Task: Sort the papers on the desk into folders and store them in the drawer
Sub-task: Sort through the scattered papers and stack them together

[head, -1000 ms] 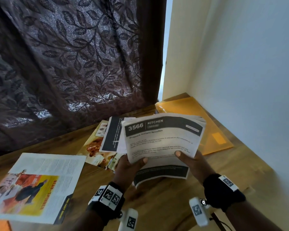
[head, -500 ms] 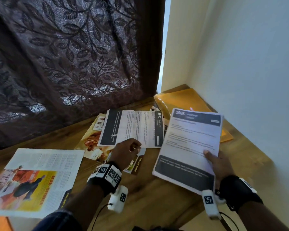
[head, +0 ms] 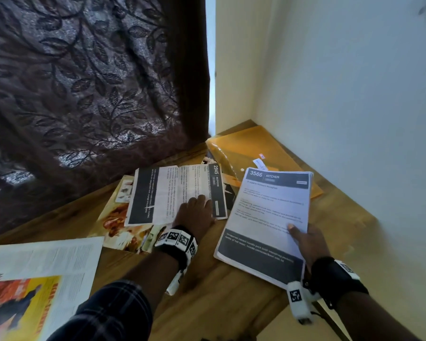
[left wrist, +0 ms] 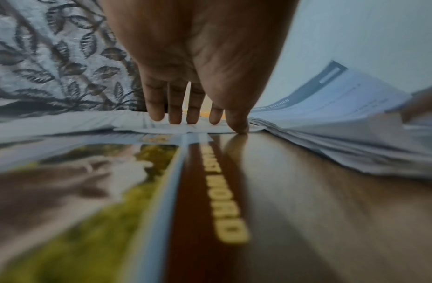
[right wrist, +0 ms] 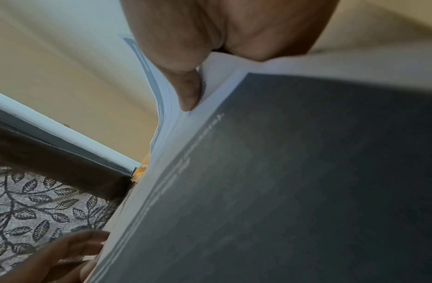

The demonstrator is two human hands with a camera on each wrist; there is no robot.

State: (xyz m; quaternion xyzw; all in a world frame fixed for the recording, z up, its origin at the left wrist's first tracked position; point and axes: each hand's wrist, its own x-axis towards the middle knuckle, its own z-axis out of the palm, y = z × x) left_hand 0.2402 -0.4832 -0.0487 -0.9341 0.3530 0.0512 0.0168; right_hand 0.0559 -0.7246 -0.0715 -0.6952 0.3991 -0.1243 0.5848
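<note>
My right hand [head: 305, 238] pinches a stack of printed sheets headed "3566 KITCHEN" [head: 268, 212], thumb on top, holding it just above the desk's right side; the same stack [right wrist: 294, 191] fills the right wrist view under my thumb [right wrist: 185, 84]. My left hand [head: 194, 212] lies flat with straight fingers [left wrist: 176, 107] pressing on a sheet marked "2945" [head: 172, 195], which lies across glossy magazine pages [head: 118, 222]. An orange plastic folder [head: 256, 148] lies in the desk's far right corner, partly under the held stack.
An open magazine page with a yellow picture [head: 35, 279] lies at the desk's left front. A dark leaf-patterned curtain [head: 84, 94] hangs behind the desk. A pale wall [head: 354, 94] bounds the right side. The wooden desk [head: 207, 303] shows bare near the front edge.
Both hands held the stack a second ago. My left hand let go, moved left and opened flat onto the "2945" sheet. My right hand kept the stack at the desk's right side.
</note>
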